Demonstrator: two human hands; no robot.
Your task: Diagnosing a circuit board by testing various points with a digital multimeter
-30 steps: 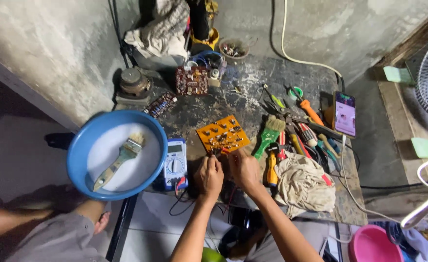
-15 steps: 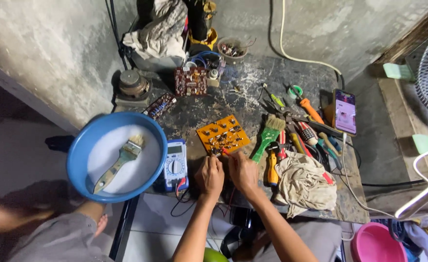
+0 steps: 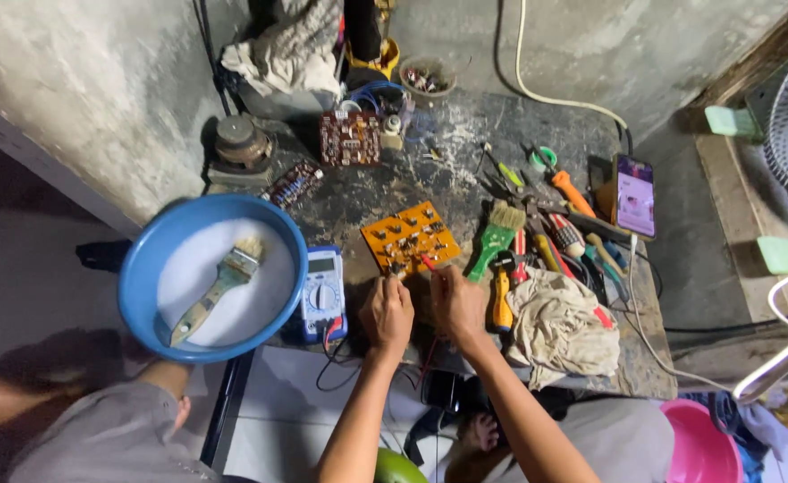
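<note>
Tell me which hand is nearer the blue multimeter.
Left. The left hand is just right of the blue multimeter; the right hand is farther right, past the left hand, below the orange circuit board.

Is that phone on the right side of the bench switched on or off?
On. The phone lies face up among the tools, and its screen glows pinkish purple.

Bare bench (image 3: pixel 385 192) beyond orange board (image 3: pixel 409 238), between multimeter (image 3: pixel 323 291) and green brush (image 3: pixel 494 238)
</note>
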